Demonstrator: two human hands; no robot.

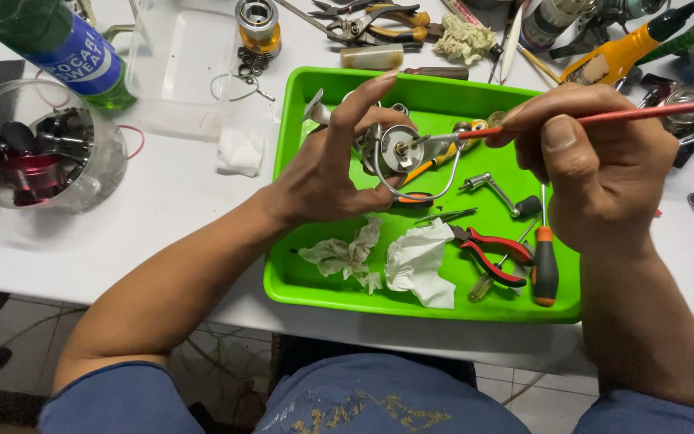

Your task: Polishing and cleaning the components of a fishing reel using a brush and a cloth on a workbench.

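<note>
Left hand [323,173] wrapped round the silver metal fishing-reel body with its wire bail loop [399,153], index finger raised, thumb tucked beneath; held over the bright green plastic tray [299,273]. Right hand [596,161] pinched shut on a thin red-handled brush [644,112], bristle end touching the reel's face (tip too small to make out). Far end of brush cut off at the frame's right edge. Much of the reel hidden behind left fingers. Below the hands, crumpled white tissue [419,261], red-and-black pliers [496,253] and an orange-and-black screwdriver [545,269] crowded the tray floor; little bare green left. Near tray rim lay close to the white table [162,209] edge.
</note>
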